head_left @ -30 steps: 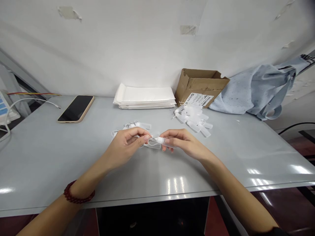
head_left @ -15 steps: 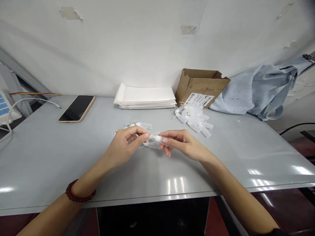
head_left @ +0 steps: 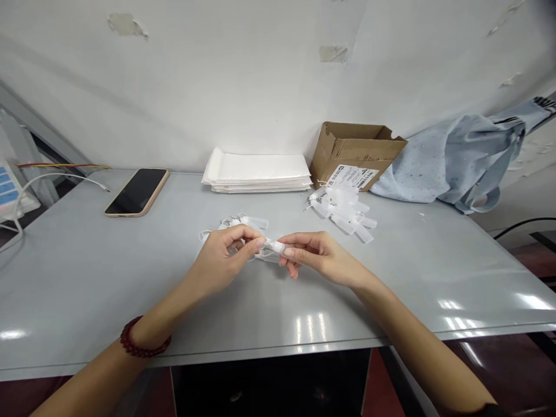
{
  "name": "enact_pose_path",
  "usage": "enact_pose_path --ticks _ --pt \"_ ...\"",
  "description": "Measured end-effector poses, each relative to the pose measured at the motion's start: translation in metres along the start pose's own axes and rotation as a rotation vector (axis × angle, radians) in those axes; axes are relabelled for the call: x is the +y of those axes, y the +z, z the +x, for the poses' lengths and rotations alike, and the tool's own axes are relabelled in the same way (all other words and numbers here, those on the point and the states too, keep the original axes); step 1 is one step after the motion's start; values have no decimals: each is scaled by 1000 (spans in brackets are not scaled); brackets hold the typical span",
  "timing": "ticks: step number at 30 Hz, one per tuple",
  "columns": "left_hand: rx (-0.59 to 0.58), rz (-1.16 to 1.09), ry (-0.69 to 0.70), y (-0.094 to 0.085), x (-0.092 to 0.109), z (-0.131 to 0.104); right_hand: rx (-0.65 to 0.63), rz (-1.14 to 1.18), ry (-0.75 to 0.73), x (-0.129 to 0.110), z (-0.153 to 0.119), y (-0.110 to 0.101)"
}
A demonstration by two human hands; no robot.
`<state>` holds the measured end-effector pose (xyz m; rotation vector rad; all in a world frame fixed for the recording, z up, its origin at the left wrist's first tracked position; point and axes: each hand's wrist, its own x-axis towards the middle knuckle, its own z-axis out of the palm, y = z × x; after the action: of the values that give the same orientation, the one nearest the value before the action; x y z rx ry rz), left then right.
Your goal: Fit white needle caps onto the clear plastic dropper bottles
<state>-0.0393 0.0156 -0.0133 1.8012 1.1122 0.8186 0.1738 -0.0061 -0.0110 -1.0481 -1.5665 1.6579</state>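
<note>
Over the middle of the table, my right hand (head_left: 315, 255) pinches a small frosted plastic piece with a white cap (head_left: 278, 247) between thumb and fingers. My left hand (head_left: 228, 249) is closed, thumb against forefinger, on the thin cord or loop at the cap end of that same piece. Its fingertips hide the exact grip. Just behind and below the hands lie several similar pieces with loops (head_left: 256, 222), partly covered by the fingers. Further right, a heap of frosted pieces (head_left: 347, 208) lies in front of the cardboard box.
A stack of white padded envelopes (head_left: 260, 169) sits against the wall, with an open cardboard box (head_left: 356, 153) beside it. On the left lie a phone (head_left: 136, 192) and a white cable (head_left: 65, 174). A light blue cloth bag (head_left: 452, 156) rests at the back right.
Both hands stay nearly in place, holding the same piece. My right hand has shifted very slightly left; the heap, the box and the envelopes look unmoved.
</note>
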Motion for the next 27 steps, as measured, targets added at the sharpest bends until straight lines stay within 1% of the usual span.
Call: enact_pose_path --ticks 5,14,20,24,27 --pt "4 8 -4 2 0 0 -3 -5 -6 3 1 0" --pt "-6 14 -2 3 -4 1 45 17 -4 8 4 6" --pt "6 -18 15 -3 4 0 38 50 -29 5 3 8" --pt "62 -48 -23 -8 8 2 42 30 -28 3 3 9" --pt "49 -67 -40 -8 8 2 43 21 -27 3 3 9"
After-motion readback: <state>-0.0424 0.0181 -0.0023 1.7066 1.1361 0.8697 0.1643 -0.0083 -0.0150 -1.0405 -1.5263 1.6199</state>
